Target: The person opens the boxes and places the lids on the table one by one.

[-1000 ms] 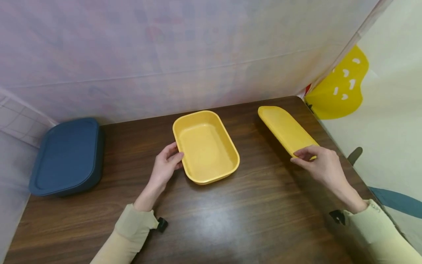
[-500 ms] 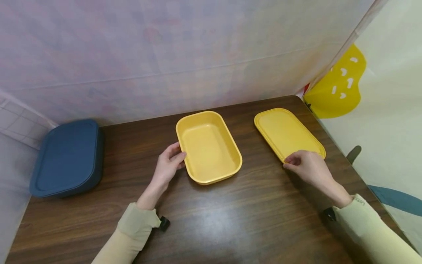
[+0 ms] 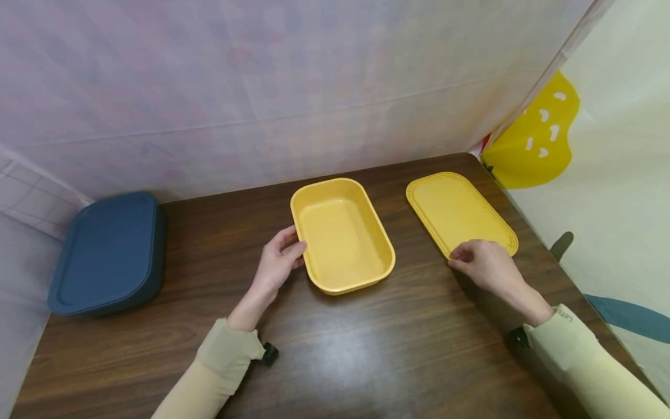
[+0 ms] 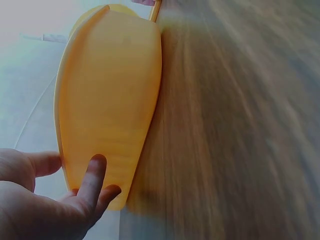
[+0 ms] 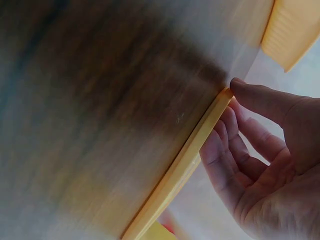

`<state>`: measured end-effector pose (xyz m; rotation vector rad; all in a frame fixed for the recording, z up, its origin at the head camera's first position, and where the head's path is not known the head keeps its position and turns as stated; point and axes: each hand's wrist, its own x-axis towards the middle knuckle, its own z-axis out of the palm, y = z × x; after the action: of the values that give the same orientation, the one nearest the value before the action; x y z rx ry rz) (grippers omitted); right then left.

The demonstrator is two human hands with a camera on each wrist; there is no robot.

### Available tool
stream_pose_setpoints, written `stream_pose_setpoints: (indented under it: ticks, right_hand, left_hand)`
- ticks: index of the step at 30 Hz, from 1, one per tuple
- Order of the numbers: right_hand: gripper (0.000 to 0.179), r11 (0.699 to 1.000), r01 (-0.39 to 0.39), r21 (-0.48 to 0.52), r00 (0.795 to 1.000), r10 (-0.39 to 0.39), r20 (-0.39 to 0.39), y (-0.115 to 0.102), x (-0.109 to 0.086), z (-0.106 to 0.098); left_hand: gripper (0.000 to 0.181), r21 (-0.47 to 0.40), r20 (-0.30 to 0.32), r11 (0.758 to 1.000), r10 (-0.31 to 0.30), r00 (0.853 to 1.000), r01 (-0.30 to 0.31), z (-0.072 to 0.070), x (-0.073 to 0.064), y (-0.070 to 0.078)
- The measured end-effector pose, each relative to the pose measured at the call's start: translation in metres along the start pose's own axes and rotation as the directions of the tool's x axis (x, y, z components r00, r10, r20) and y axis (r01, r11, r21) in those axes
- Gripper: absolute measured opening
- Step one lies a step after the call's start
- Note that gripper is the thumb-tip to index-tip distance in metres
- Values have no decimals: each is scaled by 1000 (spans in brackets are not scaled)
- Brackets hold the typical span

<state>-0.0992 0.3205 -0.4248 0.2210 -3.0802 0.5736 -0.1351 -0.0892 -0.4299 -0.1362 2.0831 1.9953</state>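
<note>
A yellow rectangular food container [image 3: 342,244], uncovered, stands upright on the table in the head view. My left hand [image 3: 278,260] holds its left side, thumb at the rim and fingers against the outer wall. In the left wrist view the fingertips [image 4: 98,162] lie on that wall. To the right, the matching yellow lid [image 3: 455,203] lies flat on the table. My right hand [image 3: 487,263] pinches the lid's near left corner. In the right wrist view the thumb meets the edge of the lid [image 5: 182,167], with the other fingers curled over it.
A dark blue lidded container [image 3: 107,250] stands at the table's left end. The brown wooden table [image 3: 340,361] meets a pale curtain [image 3: 262,99] at the back. Its right edge runs beside a whitish cloth with a yellow print [image 3: 539,139].
The lid was tilted up one second ago and has come down flat, held by my right hand. My left hand and the uncovered container have moved slightly right.
</note>
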Motion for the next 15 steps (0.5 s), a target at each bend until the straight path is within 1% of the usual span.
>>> stream_pose_setpoints:
  ticks: [3,7,13,15]
  right_hand:
    - [11,1000,-4,11,1000,4,-2,0,1,-2]
    - [11,1000,-12,28,1000,11,17,-1,1,-3]
    - [11,999,-20,50,999,18,33,2,4,-4]
    - [11,998,-14,57,999,12,30,3,6,-3]
  left_hand:
    - [53,-4,8,1000,1,1000,-1,7,3,4]
    - [53,-2,19,1000,3,1000,-3,17,7,9]
    - [53,-6,55,1000,24,998,-23,43,16,12]
    - [52,-6,56,1000,28,998,-28,51,19,13]
